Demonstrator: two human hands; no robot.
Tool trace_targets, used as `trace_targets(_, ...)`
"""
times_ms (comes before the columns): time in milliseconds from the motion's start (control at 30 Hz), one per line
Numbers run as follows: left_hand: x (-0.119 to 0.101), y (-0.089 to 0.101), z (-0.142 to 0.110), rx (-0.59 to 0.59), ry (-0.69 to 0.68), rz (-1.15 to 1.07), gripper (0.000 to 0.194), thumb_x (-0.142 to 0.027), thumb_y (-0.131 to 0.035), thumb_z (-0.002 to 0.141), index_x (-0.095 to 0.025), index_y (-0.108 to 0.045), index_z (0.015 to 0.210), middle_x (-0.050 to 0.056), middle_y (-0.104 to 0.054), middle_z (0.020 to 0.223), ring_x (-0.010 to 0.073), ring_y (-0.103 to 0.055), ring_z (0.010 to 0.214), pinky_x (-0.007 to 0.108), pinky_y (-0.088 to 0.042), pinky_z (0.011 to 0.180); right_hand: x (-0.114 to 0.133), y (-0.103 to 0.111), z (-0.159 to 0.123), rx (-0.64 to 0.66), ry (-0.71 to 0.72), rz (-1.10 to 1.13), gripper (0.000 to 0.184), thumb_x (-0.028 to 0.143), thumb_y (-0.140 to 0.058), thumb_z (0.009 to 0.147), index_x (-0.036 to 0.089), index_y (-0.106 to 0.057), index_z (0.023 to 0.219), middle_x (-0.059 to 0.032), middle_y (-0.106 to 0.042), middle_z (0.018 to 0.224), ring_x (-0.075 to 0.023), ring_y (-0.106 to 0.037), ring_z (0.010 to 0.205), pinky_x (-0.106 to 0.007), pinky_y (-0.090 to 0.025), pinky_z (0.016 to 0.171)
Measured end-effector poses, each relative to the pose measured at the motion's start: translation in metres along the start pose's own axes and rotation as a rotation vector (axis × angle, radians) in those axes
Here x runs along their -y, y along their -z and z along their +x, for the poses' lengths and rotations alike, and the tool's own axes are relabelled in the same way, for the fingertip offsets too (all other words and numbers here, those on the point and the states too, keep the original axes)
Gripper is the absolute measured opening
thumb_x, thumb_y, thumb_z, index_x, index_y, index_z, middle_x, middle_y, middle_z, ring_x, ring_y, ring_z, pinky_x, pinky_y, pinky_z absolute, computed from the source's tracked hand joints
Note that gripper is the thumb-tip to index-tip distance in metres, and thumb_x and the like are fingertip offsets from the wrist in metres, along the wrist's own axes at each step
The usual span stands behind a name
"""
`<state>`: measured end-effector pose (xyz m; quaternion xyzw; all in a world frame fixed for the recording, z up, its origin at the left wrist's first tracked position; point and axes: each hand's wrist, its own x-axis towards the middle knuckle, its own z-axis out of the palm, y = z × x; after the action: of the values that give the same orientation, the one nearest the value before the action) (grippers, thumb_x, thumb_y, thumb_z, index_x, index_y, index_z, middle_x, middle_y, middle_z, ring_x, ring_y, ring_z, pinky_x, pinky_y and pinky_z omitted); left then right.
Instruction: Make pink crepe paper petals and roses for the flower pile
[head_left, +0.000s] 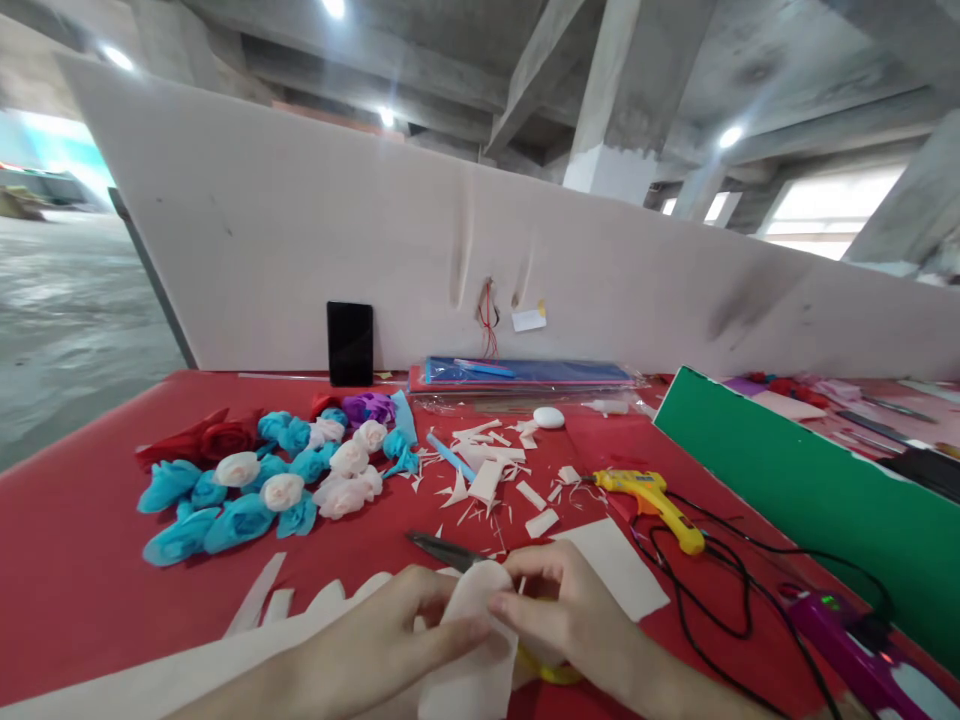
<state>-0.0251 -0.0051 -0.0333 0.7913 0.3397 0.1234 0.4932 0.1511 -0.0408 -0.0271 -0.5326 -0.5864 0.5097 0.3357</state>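
My left hand (390,630) and my right hand (570,610) meet low in the middle of the view, both pinching a piece of white crepe paper (472,650). Their fingers are closed on it, thumbs almost touching. Scissors (446,550) with yellow handles lie just behind the hands, partly hidden by them. A long white scalloped strip (225,655) runs off to the left under my left forearm.
Blue, white, red and purple paper roses (262,480) are heaped at left on the red table (67,540). White scraps (487,475), a yellow glue gun (652,495) with black cable, a purple tool (847,650), a green divider (810,490), paper packs (525,375) and a black phone (349,343) surround them.
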Motion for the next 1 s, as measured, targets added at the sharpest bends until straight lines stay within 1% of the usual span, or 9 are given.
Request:
trace_targets(200, 0.007, -0.004, -0.003, 0.055, 0.06, -0.05, 0.037, -0.048, -0.04, 0.079, -0.02, -0.033, 0.056, -0.004, -0.029, 0.058, 0.0112, -0.03, 0.056, 0.022, -0.025, 0.05, -0.003, -0.01, 0.0, -0.043, 0.017, -0.032, 0.017, 0.027, -0.056, 0.068, 0.015, -0.052, 0.056, 0.0037, -0.042, 0.055, -0.0098, -0.039, 0.055, -0.021, -0.029, 0.05)
trace_targets(367, 0.005, -0.005, -0.007, 0.112, 0.035, -0.166, 0.039, -0.05, -0.037, 0.079, -0.02, -0.034, 0.055, -0.005, -0.03, 0.056, 0.0109, -0.027, 0.054, 0.023, -0.026, 0.05, -0.003, -0.007, -0.002, -0.04, 0.024, -0.058, 0.019, 0.031, -0.056, 0.074, 0.016, -0.055, 0.062, 0.0033, -0.047, 0.059, -0.0103, -0.044, 0.056, -0.021, -0.033, 0.05)
trace_targets(467, 0.014, -0.008, -0.012, 0.055, 0.095, -0.13, 0.042, -0.055, -0.038, 0.078, -0.02, -0.036, 0.056, -0.004, -0.034, 0.057, 0.0118, -0.031, 0.056, 0.023, -0.03, 0.052, 0.0, 0.01, -0.005, -0.063, 0.074, -0.212, 0.019, 0.035, -0.05, 0.083, 0.018, -0.06, 0.083, -0.0018, -0.06, 0.077, -0.0152, -0.056, 0.072, -0.024, -0.043, 0.063)
trace_targets(500, 0.02, -0.01, -0.014, 0.035, 0.125, -0.104, 0.043, -0.059, -0.041, 0.076, -0.02, -0.038, 0.057, -0.004, -0.035, 0.06, 0.0123, -0.034, 0.057, 0.023, -0.032, 0.052, 0.0, 0.017, -0.006, -0.088, 0.113, -0.487, 0.018, 0.033, -0.047, 0.085, 0.019, -0.058, 0.091, -0.004, -0.062, 0.086, -0.0168, -0.058, 0.079, -0.026, -0.046, 0.068)
trace_targets(533, 0.026, -0.011, -0.016, -0.011, 0.156, -0.088, 0.045, -0.063, -0.044, 0.074, -0.02, -0.038, 0.059, -0.003, -0.037, 0.063, 0.0129, -0.036, 0.059, 0.023, -0.033, 0.053, -0.002, 0.024, -0.007, -0.103, 0.118, -0.592, 0.017, 0.028, -0.052, 0.082, 0.019, -0.059, 0.094, -0.0072, -0.063, 0.092, -0.02, -0.058, 0.085, -0.032, -0.046, 0.076)
trace_targets(600, 0.038, -0.015, -0.018, -0.005, 0.151, -0.1, 0.05, -0.068, -0.043, 0.075, -0.02, -0.04, 0.06, -0.003, -0.038, 0.064, 0.0131, -0.038, 0.06, 0.022, -0.035, 0.054, -0.008, 0.037, -0.009, -0.064, 0.092, -0.7, 0.028, 0.02, -0.058, 0.076, 0.018, -0.059, 0.104, -0.0126, -0.061, 0.111, -0.0252, -0.056, 0.102, -0.04, -0.044, 0.089)
trace_targets(767, 0.046, -0.017, -0.015, 0.282, -0.043, -0.07, 0.056, -0.067, -0.035, 0.083, -0.018, -0.036, 0.055, -0.004, -0.032, 0.054, 0.0097, -0.031, 0.051, 0.023, -0.027, 0.047, -0.023, 0.047, -0.008, 0.11, 0.005, -0.789, 0.055, 0.011, -0.058, 0.068, 0.017, -0.055, 0.122, -0.0141, -0.055, 0.13, -0.0276, -0.048, 0.122, -0.04, -0.038, 0.102)
trace_targets(867, 0.044, -0.016, -0.013, 0.274, -0.076, -0.014, 0.054, -0.063, -0.035, 0.086, -0.019, -0.033, 0.055, -0.004, -0.032, 0.054, 0.0092, -0.03, 0.05, 0.024, -0.026, 0.048, -0.027, 0.04, -0.005, 0.13, -0.01, -0.828, 0.069, 0.004, -0.053, 0.062, 0.011, -0.048, 0.131, -0.0179, -0.051, 0.133, -0.0293, -0.048, 0.124, -0.039, -0.04, 0.101)
trace_targets(1000, 0.044, -0.016, -0.013, 0.248, -0.083, 0.024, 0.053, -0.06, -0.037, 0.087, -0.019, -0.03, 0.054, -0.005, -0.03, 0.054, 0.0096, -0.03, 0.051, 0.024, -0.027, 0.049, -0.03, 0.03, -0.003, 0.057, 0.011, -0.868, 0.082, -0.001, -0.046, 0.057, 0.01, -0.039, 0.138, -0.019, -0.05, 0.134, -0.0302, -0.048, 0.123, -0.041, -0.043, 0.098)
